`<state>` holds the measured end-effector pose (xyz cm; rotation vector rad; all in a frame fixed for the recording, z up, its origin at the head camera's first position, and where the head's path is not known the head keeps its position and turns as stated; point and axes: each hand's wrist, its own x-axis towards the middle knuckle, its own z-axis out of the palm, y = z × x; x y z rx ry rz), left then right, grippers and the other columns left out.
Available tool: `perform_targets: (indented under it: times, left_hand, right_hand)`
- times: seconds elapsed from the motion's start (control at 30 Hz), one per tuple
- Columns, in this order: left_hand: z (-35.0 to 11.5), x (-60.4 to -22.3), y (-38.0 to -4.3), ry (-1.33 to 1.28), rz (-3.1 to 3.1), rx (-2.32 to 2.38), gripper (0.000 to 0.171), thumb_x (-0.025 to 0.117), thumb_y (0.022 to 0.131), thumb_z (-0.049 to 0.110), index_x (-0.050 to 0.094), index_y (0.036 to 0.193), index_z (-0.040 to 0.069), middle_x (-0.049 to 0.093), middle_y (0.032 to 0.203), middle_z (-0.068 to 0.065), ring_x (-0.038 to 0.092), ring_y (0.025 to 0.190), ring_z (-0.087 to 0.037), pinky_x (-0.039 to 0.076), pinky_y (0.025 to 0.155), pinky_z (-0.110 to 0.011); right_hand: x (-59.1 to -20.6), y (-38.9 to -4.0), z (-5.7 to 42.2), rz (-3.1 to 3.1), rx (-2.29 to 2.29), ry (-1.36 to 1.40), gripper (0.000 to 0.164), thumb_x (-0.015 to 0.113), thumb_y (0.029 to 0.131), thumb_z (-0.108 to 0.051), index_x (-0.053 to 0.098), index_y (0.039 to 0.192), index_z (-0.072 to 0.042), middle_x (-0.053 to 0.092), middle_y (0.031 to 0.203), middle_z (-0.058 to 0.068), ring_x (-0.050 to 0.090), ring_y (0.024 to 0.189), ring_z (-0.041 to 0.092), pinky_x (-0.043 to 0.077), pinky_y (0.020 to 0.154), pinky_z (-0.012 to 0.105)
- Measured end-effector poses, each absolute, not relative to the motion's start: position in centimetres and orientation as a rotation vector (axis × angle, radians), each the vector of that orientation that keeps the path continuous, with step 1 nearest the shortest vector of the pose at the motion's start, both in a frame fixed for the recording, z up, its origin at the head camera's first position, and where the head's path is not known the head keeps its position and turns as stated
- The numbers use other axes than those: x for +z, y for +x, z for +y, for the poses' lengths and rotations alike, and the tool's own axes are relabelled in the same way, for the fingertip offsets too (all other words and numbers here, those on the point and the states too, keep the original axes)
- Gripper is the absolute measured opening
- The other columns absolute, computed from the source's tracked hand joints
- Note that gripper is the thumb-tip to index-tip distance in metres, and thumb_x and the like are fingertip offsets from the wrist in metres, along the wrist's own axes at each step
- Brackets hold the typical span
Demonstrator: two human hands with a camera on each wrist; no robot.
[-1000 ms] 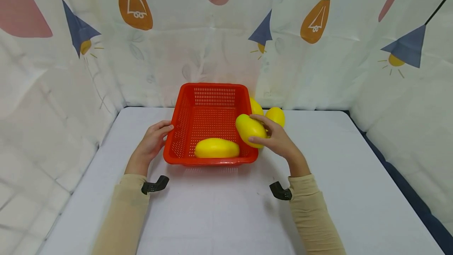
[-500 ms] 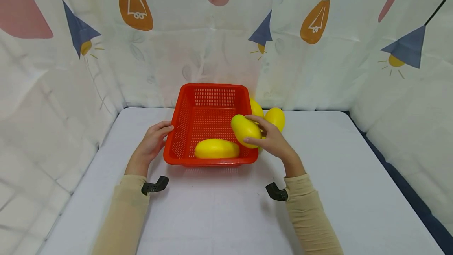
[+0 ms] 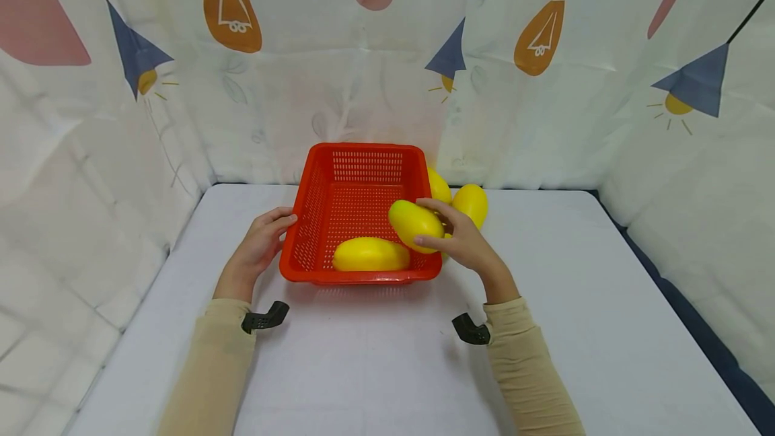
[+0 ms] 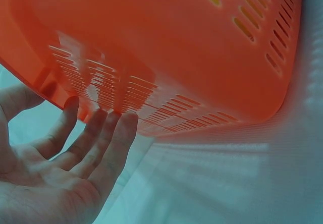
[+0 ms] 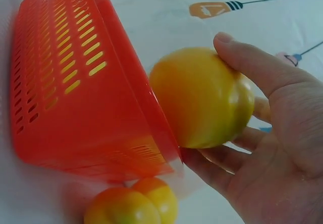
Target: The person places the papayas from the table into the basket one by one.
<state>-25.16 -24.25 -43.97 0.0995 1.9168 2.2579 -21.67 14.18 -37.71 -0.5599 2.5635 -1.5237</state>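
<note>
My right hand (image 3: 459, 237) holds a yellow mango (image 3: 415, 226) between thumb and fingers, over the right rim of a red plastic basket (image 3: 361, 277). In the right wrist view this mango (image 5: 199, 98) is at the rim, above the outer wall. Another mango (image 3: 371, 254) lies inside the basket, along its near side. My left hand (image 3: 262, 242) grips the basket's left edge. Seen from the left wrist, the fingertips of the left hand (image 4: 75, 158) press on the slotted outer wall and the thumb reaches the rim.
Right of the basket, on the white table (image 3: 605, 315), lie more mangoes (image 3: 471, 203), partly hidden by the basket and right hand. A printed cloth wall (image 3: 363, 99) stands close behind the basket.
My right hand has moved a little left with the mango, bringing it from the basket's right edge further over the inside. The left hand and basket stay where they were.
</note>
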Motion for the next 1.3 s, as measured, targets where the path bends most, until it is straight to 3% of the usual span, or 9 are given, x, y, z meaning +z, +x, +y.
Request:
perform_targets:
  times: [0.17,0.37,0.7,1.0,1.3]
  left_hand:
    - [-24.2,-44.1,-25.2,0.103,1.927,2.255,0.014,0.054,0.099,0.021,0.057,0.109,0.012,0.065,0.099,0.009,0.059,0.1,-0.006,0.052,0.079,-0.024]
    - [-24.2,-44.1,-25.3,0.102,1.924,2.249,0.014,0.054,0.099,0.02,0.057,0.109,0.012,0.064,0.098,0.009,0.058,0.1,-0.006,0.052,0.079,-0.025]
    - [-24.3,-44.2,-25.4,0.092,1.912,2.253,0.014,0.054,0.099,0.019,0.056,0.111,0.011,0.065,0.098,0.009,0.059,0.099,-0.006,0.052,0.079,-0.025]
    - [-24.2,-43.8,-25.2,0.081,1.9,2.245,0.014,0.054,0.099,0.019,0.056,0.111,0.011,0.065,0.099,0.009,0.058,0.101,-0.007,0.052,0.08,-0.025]
    - [-24.0,-42.9,-24.6,0.087,1.893,2.234,0.013,0.054,0.099,0.019,0.055,0.11,0.012,0.065,0.097,0.01,0.058,0.1,-0.006,0.052,0.08,-0.024]
  right_hand:
    - [-37.9,-21.8,14.3,2.558,-1.546,-0.633,0.057,0.073,0.087,-0.026,0.049,0.138,-0.023,0.05,0.142,0.008,0.054,0.125,0.031,0.046,0.102,0.051]
    - [-38.2,-21.9,14.4,2.546,-1.576,-0.62,0.056,0.071,0.088,-0.024,0.048,0.139,-0.017,0.05,0.141,0.012,0.056,0.122,0.034,0.05,0.097,0.049]
    - [-38.4,-21.9,14.9,2.569,-1.595,-0.57,0.056,0.071,0.088,-0.027,0.049,0.138,-0.019,0.051,0.141,0.013,0.057,0.121,0.033,0.051,0.096,0.047]
    - [-38.7,-22.0,15.5,2.596,-1.611,-0.589,0.059,0.071,0.088,-0.028,0.048,0.139,-0.012,0.053,0.138,0.013,0.056,0.123,0.03,0.05,0.097,0.048]
    - [-38.7,-21.9,16.1,2.627,-1.613,-0.555,0.056,0.071,0.088,-0.023,0.049,0.138,-0.012,0.055,0.137,0.008,0.056,0.124,0.027,0.049,0.099,0.048]
